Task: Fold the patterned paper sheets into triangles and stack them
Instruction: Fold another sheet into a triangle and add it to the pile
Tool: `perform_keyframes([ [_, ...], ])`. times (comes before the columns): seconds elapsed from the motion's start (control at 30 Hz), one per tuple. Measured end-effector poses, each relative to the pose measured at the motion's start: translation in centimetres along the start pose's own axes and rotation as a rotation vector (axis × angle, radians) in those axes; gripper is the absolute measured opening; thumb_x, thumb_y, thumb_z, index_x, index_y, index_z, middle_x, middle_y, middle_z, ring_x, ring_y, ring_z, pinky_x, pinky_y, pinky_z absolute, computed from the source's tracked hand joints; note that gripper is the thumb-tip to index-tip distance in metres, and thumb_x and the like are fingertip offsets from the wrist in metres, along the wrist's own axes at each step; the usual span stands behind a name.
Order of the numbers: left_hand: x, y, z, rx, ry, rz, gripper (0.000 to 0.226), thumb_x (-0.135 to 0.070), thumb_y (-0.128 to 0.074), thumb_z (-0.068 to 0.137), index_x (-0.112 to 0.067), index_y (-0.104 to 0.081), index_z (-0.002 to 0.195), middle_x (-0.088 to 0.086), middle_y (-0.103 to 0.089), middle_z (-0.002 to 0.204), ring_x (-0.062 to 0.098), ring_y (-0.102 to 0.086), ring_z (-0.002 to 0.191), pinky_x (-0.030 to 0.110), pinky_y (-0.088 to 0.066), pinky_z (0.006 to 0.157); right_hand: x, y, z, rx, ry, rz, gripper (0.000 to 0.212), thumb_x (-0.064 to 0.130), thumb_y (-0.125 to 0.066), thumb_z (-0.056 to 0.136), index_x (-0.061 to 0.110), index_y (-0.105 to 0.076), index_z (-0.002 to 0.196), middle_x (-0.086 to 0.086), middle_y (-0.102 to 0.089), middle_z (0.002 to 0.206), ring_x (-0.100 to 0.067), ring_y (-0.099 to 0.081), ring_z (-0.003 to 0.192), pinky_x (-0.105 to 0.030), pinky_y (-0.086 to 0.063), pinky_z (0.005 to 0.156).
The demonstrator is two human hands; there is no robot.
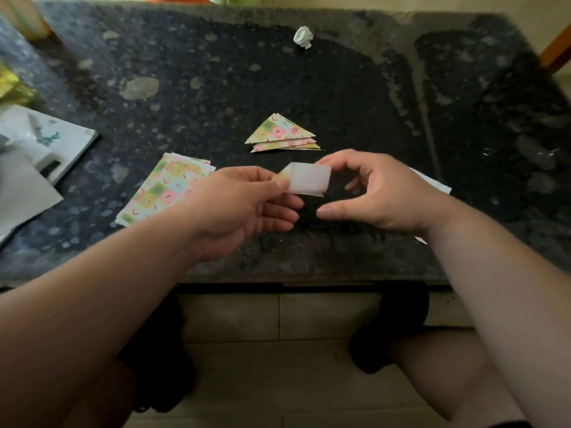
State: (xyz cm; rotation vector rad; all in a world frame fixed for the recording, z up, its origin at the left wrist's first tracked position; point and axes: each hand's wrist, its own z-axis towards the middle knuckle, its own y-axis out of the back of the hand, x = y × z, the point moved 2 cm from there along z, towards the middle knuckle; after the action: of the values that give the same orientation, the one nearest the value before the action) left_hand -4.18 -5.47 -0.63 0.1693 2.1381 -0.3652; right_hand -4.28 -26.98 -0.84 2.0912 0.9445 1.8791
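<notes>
Where the dark speckled worktop (340,88) reaches its left edge, a white booklet (46,140) lies among loose white papers. Just right of it sits a fanned stack of patterned sheets (160,193), flat and unfolded, its near right corner hidden under the left hand (244,205). That hand is raised a little above the worktop, thumb and forefinger pinching the left edge of a single sheet (309,180), which shows its plain white side to the camera, with a small corner turned over at the top left. The held sheet hangs between the two hands. Beyond it, farther back on the worktop, lies the pile of folded triangles (282,132), patterned side up, their edges slightly offset. A crumpled paper ball (303,37) sits well apart near the far edge. The right hand (377,193) is curved in a loose arc, a fingertip at the sheet's upper right corner and the thumb below, clear of the paper, gripping nothing. A white paper (432,182) pokes out from behind this hand.
</notes>
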Motion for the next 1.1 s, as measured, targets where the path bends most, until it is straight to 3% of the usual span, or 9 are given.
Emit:
perform_keyframes([
  [0.07,-0.6,0.1,-0.3,0.051,0.073,-0.175,0.011,-0.012,-0.058,0.1,-0.005,-0.064,0.094,0.009,-0.07,0.077,0.012,-0.066,0.06,0.023,-0.058,0.057,0.6,0.0,-0.2,0.024,0.071,-0.073,0.068,0.039,-0.093,0.069,0.033,-0.065,0.131,0.022,-0.062,0.135,0.002,-0.056,0.124,-0.022,-0.043,0.101],
  [0.1,-0.7,0.2,-0.4,0.067,0.116,-0.264,0.011,-0.012,-0.058,0.098,-0.005,-0.066,0.095,0.007,-0.07,0.075,0.01,-0.066,0.06,0.022,-0.057,0.056,0.7,-0.2,-0.3,0.011,0.113,-0.093,0.066,0.038,-0.092,0.07,0.033,-0.066,0.131,0.021,-0.063,0.135,-0.001,-0.055,0.127,-0.024,-0.042,0.104],
  [0.2,-1.0,0.1,-0.6,0.097,0.215,-0.419,0.012,-0.013,-0.063,0.09,-0.004,-0.068,0.095,0.006,-0.071,0.076,0.008,-0.067,0.059,0.02,-0.057,0.052,0.8,-1.4,-0.3,-0.159,0.166,-0.042,0.027,0.024,-0.087,0.082,0.03,-0.076,0.106,0.012,-0.075,0.107,-0.004,-0.068,0.102,-0.024,-0.052,0.088],
  [0.27,-1.0,0.2,-0.7,0.11,0.227,-0.354,0.012,-0.019,-0.066,0.084,-0.008,-0.069,0.089,0.002,-0.066,0.07,0.006,-0.057,0.05,0.018,-0.049,0.044,1.0,-1.7,-0.4,-0.24,0.116,0.113,0.011,0.019,-0.081,0.089,0.03,-0.077,0.09,0.01,-0.078,0.088,-0.004,-0.072,0.083,-0.026,-0.058,0.075],
  [0.4,-0.5,1.0,-0.3,0.016,0.071,-0.033,0.018,-0.026,-0.069,0.091,-0.019,-0.071,0.074,-0.004,-0.042,0.062,0.008,-0.029,0.05,0.02,-0.025,0.044,1.1,-1.5,-0.3,-0.216,-0.057,0.312,0.008,0.02,-0.074,0.093,0.019,-0.079,0.086,0.001,-0.079,0.092,-0.017,-0.076,0.091,-0.043,-0.064,0.083],
  [0.5,-0.4,1.5,0.2,-0.086,-0.047,0.087,0.011,-0.026,-0.075,0.086,-0.016,-0.076,0.082,-0.003,-0.058,0.068,0.008,-0.043,0.058,0.023,-0.037,0.051,1.3,-2.1,-0.1,-0.163,-0.161,0.525,0.012,0.015,-0.072,0.093,0.015,-0.079,0.083,-0.008,-0.08,0.093,-0.023,-0.077,0.093,-0.046,-0.062,0.085],
  [0.63,-0.4,1.1,0.3,-0.049,-0.061,0.039,0.01,-0.013,-0.07,0.091,-0.004,-0.074,0.092,0.007,-0.072,0.082,0.012,-0.062,0.066,0.024,-0.055,0.06,1.3,-2.4,0.0,-0.159,-0.216,0.607,0.014,0.013,-0.071,0.094,0.0,-0.075,0.093,-0.014,-0.079,0.095,-0.025,-0.077,0.092,-0.037,-0.062,0.08],
  [0.83,-0.1,0.7,0.2,-0.028,-0.059,0.019,0.008,-0.007,-0.07,0.09,0.001,-0.071,0.087,0.007,-0.068,0.074,0.012,-0.063,0.062,0.023,-0.055,0.058,1.4,-2.7,0.1,-0.195,-0.243,0.629,0.013,0.013,-0.071,0.095,0.005,-0.077,0.088,-0.019,-0.077,0.096,-0.026,-0.075,0.089,-0.037,-0.059,0.079],
  [1.1,0.1,0.9,0.4,-0.04,-0.067,0.12,0.009,-0.008,-0.073,0.089,-0.006,-0.072,0.08,0.009,-0.067,0.078,0.012,-0.059,0.061,0.025,-0.051,0.056,1.5,-2.6,0.1,-0.197,-0.281,0.611,0.011,0.014,-0.072,0.094,0.012,-0.079,0.086,-0.01,-0.079,0.093,-0.024,-0.077,0.09,-0.039,-0.058,0.08],
])
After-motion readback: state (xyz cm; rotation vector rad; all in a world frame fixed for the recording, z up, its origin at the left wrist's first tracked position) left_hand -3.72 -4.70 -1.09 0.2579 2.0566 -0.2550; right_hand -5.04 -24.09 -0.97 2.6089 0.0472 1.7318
